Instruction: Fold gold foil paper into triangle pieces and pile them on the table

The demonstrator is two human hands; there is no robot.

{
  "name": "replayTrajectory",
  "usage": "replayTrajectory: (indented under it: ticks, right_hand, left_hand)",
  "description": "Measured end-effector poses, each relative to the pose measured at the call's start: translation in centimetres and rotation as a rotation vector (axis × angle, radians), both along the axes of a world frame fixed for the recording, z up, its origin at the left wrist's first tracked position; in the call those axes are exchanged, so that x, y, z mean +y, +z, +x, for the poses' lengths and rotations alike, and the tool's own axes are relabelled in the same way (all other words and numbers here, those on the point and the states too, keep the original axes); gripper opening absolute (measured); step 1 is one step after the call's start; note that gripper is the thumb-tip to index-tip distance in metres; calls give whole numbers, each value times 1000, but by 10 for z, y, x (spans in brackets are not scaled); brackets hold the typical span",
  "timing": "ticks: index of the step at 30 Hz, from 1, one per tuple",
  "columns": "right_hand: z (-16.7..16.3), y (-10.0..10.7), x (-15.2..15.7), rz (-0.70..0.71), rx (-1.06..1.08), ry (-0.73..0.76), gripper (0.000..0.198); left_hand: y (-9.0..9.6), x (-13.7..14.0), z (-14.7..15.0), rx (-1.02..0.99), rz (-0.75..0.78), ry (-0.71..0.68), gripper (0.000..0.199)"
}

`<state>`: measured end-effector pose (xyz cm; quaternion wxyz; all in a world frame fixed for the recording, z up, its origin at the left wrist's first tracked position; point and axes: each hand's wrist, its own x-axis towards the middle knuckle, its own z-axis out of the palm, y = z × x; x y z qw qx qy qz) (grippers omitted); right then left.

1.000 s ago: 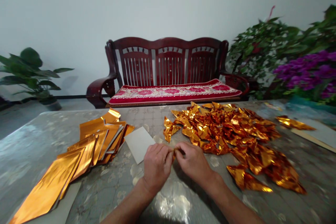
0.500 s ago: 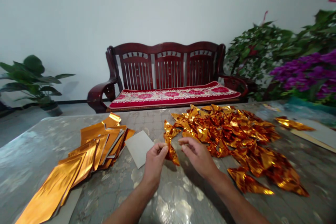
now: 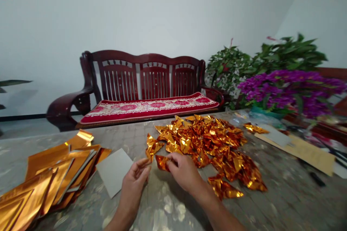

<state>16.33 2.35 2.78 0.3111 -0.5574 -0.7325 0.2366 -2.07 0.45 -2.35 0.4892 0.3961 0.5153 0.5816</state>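
My right hand (image 3: 184, 172) pinches a folded gold foil paper piece (image 3: 162, 162) between thumb and fingers, just above the table. My left hand (image 3: 135, 178) is beside it on the left, thumb and fingers slightly apart with nothing seen between them. Its fingertips are close to another folded foil piece (image 3: 153, 146); whether they touch is unclear. A big heap of folded foil pieces (image 3: 200, 135) spreads behind and right of my right hand. Left of my left hand lies a pale square sheet (image 3: 114, 171), and beyond that a fanned stack of flat gold foil sheets (image 3: 45, 187).
Everything lies on a grey patterned table (image 3: 151, 209). At the right are a tan envelope-like sheet (image 3: 300, 151), a small black object (image 3: 317, 179) and purple flowers (image 3: 292, 90). A dark red wooden bench (image 3: 146, 75) with a red floral cover (image 3: 151, 107) stands behind.
The foil piece has passed from my left hand's pinch to my right hand's. My left fingers have come apart. The view has swung right, showing more of the table's right side.
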Motion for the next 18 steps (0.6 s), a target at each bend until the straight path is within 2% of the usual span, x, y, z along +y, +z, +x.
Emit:
replayTrajectory:
  ticks: [6, 9, 13, 14, 18]
  right_hand:
    - [65, 34, 7, 36, -399, -174, 23]
    - [100, 42, 13, -15, -535, -271, 21]
    - [131, 43, 35, 34, -594, -453, 26]
    - [135, 42, 44, 42, -650, -457, 28]
    - [136, 32, 75, 100, -801, -293, 30]
  left_hand:
    - [-13, 3, -9, 327, 62, 27, 45]
    - [-19, 5, -12, 398, 81, 37, 43]
    - [-24, 6, -15, 439, 111, 39, 42]
    - [-25, 6, -15, 443, 121, 37, 41]
    - [-24, 4, -12, 453, 177, 48, 36]
